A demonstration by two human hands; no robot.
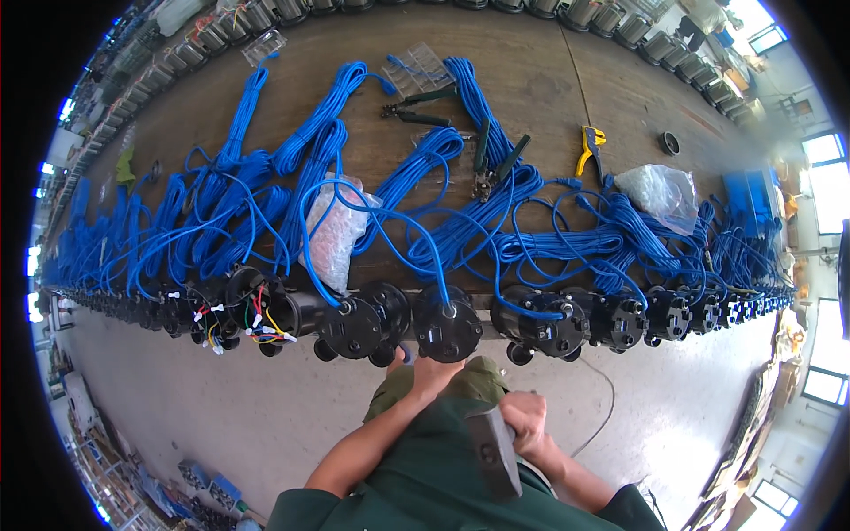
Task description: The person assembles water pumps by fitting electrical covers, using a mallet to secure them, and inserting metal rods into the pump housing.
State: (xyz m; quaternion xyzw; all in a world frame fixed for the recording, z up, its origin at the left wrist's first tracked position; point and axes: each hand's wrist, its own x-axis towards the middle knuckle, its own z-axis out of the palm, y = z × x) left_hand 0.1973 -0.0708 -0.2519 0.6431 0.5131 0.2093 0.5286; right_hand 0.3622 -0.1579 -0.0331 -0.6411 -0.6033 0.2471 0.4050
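My right hand [524,420] is closed around the handle of a hammer [494,453], its heavy grey metal head held in front of my green shirt. At the bench's near edge a black round-capped pump [448,334] has a blue cable running out of its top. Against the underside of that pump my left hand [434,373] grips it, the fingers partly hidden by the black body. Similar black pumps stand on both sides, one [351,327] to the left and another [542,320] to the right. A gap separates the hammer from the pump.
Coiled blue cables [522,243] cover much of the brown bench [522,71]. Among them lie green-handled pliers [423,106], a yellow wire stripper [588,150] and plastic bags [660,196]. Left of centre, one pump's colored wires [263,320] stick out with white connectors.
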